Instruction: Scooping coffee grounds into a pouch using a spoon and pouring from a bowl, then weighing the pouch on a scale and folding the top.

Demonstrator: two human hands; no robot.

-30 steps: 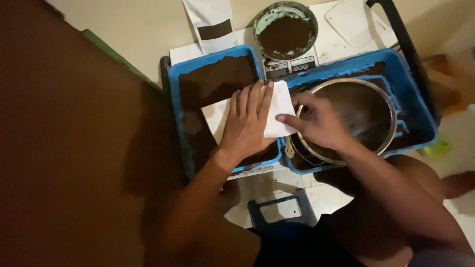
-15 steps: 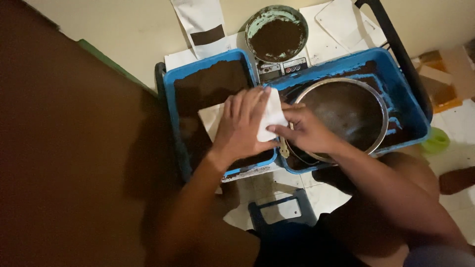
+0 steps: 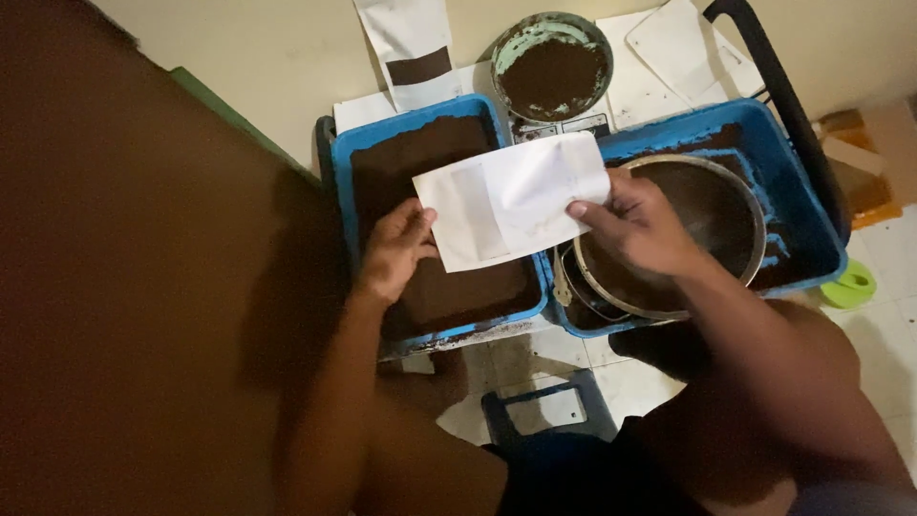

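I see the right hand [image 3: 638,225] pinching a flat white pouch [image 3: 511,199] above the blue tray of brown powder [image 3: 435,225]. The left hand [image 3: 396,250] steadies its lower edge, fingers curled. The pouch looks empty, perhaps unopened; filling remains.

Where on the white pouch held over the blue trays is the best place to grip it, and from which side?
Grip the white pouch at its two short ends, as the left hand and right hand do now. It is flat and thin and hangs above the powder tray, so pinching each edge from the sides probably keeps it taut.
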